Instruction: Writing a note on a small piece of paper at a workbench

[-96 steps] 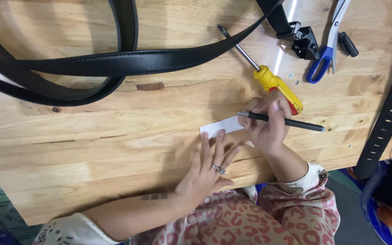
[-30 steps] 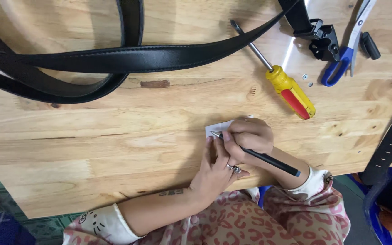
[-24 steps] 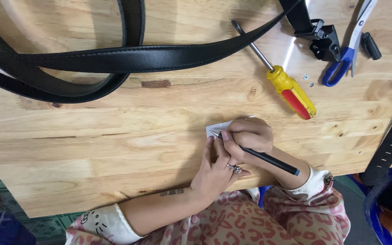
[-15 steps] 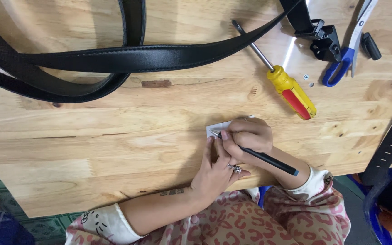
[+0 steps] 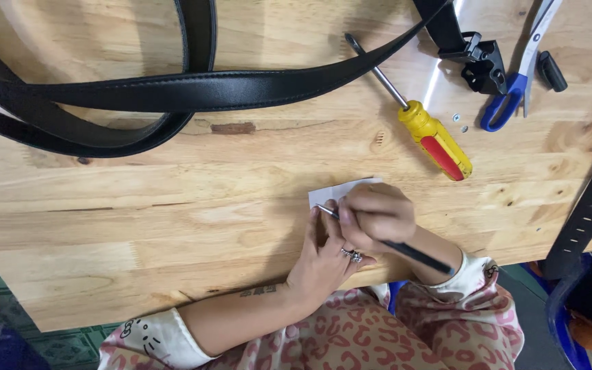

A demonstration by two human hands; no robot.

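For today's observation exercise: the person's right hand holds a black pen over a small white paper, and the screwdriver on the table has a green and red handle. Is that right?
Not quite. The head view shows the screwdriver has a yellow and red handle, not green. The rest holds: the right hand holds a black pen over the small white paper on the table.

Right hand (image 5: pixel 375 216) curled tight in a writing grip, wrist bent near the desk's front edge; left hand (image 5: pixel 323 257) lies flat beside it, fingers (image 5: pixel 327 226) extended, touching.
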